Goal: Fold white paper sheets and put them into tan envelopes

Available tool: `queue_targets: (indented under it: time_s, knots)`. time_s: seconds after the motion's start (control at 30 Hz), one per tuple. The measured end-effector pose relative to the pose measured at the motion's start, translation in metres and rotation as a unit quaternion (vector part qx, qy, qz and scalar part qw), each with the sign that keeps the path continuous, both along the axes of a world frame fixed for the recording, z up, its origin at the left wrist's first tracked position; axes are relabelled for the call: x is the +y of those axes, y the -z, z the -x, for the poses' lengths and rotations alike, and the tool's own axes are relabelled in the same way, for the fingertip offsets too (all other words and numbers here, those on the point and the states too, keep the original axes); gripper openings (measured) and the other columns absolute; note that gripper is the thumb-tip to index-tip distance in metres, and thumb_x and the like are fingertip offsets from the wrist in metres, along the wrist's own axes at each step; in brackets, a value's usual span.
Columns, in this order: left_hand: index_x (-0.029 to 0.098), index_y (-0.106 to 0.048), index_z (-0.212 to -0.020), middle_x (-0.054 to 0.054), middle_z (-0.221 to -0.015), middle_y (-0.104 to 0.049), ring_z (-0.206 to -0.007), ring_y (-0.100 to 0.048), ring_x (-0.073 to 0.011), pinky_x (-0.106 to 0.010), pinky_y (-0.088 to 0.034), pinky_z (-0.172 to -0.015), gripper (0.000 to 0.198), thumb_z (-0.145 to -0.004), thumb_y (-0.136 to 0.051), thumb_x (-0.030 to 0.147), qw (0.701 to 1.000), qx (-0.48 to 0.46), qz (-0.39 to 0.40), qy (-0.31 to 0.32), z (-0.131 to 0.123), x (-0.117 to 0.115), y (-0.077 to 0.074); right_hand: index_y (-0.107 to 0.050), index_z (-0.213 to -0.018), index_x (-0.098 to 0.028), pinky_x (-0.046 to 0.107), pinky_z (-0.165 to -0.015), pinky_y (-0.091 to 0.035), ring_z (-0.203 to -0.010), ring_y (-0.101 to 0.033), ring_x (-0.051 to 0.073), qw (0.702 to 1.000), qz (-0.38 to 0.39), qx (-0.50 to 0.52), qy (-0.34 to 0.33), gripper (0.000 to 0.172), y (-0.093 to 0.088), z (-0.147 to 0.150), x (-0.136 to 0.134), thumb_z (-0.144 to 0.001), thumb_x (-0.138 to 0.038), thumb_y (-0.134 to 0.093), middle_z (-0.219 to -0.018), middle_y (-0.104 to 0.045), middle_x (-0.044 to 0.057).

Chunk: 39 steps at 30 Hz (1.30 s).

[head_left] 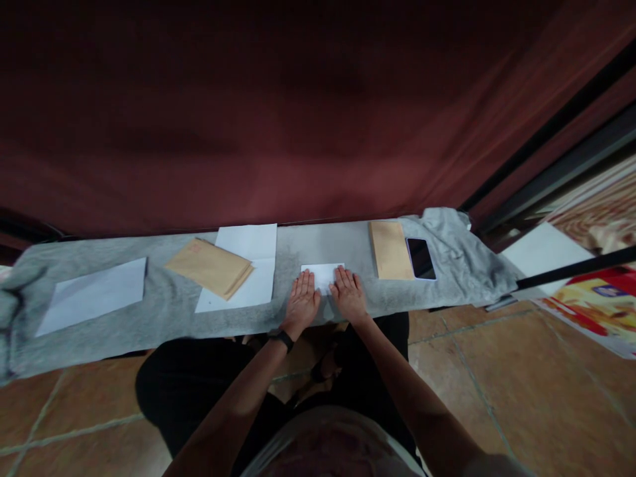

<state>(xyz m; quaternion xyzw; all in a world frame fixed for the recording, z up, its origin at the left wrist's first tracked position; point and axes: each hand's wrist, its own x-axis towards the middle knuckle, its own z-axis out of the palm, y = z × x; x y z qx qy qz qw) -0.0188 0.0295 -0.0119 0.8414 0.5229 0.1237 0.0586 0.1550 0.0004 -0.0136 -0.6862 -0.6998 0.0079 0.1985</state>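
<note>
A small white piece of paper [324,273], seemingly folded, lies on the grey cloth in front of me. My left hand [303,299] rests flat on its left side, fingers stretched forward. On its right side my right hand [349,294] lies flat too, fingers out. Both palms face down and neither hand grasps anything. The paper's outer parts are hidden under the fingers. To the left, several brown envelopes [211,265] lie askew on a creased white sheet [251,242]. Right of my hands is a stack of brown envelopes [390,250].
A phone [421,258] with a dark screen lies beside the right envelope stack. Another white sheet [97,291] is at the far left. Grey cloth [318,242] covers the narrow bench, bunched at its right end. A dark red curtain [278,152] hangs behind it.
</note>
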Motion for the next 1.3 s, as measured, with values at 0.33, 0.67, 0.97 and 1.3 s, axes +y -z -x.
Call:
queue_targets:
  time_s: [0.33, 0.67, 0.97, 1.3]
  knots:
    - [0.001, -0.03, -0.157, -0.022, -0.163, -0.033, -0.155, -0.023, -0.0298, -0.054, -0.024, -0.126, 0.061, -0.104, -0.026, 0.032, 0.999, 0.003, 0.001, -0.04, -0.011, 0.011, -0.008, -0.033, -0.158, -0.009, 0.053, -0.122, -0.024, -0.148, -0.038, 0.03, 1.0, -0.005, 0.007, 0.016, 0.059, 0.002, 0.002, 0.001, -0.106, -0.037, -0.035, -0.16, -0.041, 0.019]
    - [0.008, -0.03, -0.158, -0.015, -0.165, -0.031, -0.156, -0.022, -0.0237, -0.044, -0.024, -0.127, 0.063, -0.106, -0.025, 0.042, 0.996, 0.01, 0.071, 0.06, -0.064, 0.016, -0.01, -0.031, -0.16, -0.012, 0.049, -0.124, -0.017, -0.151, -0.032, 0.029, 0.999, 0.037, -0.022, 0.003, 0.063, -0.003, -0.001, -0.001, -0.098, -0.019, -0.039, -0.163, -0.037, 0.014]
    - [0.003, -0.028, -0.158, -0.021, -0.164, -0.03, -0.156, -0.02, -0.0277, -0.049, -0.025, -0.126, 0.067, -0.105, -0.025, 0.045, 1.0, 0.004, 0.015, 0.021, -0.033, 0.023, -0.005, -0.038, -0.156, -0.008, 0.051, -0.122, -0.021, -0.148, -0.037, 0.03, 1.0, 0.016, 0.004, 0.018, 0.055, -0.003, 0.003, 0.001, -0.105, -0.029, -0.035, -0.16, -0.04, 0.017]
    - [0.004, -0.031, -0.157, -0.02, -0.163, -0.032, -0.155, -0.025, -0.0289, -0.05, -0.025, -0.125, 0.064, -0.106, -0.027, 0.042, 0.999, 0.005, -0.013, -0.043, -0.01, 0.023, 0.001, -0.039, -0.155, -0.009, 0.051, -0.122, -0.023, -0.147, -0.04, 0.03, 1.0, -0.004, 0.014, 0.025, 0.054, -0.001, 0.003, 0.002, -0.106, -0.031, -0.036, -0.158, -0.043, 0.016]
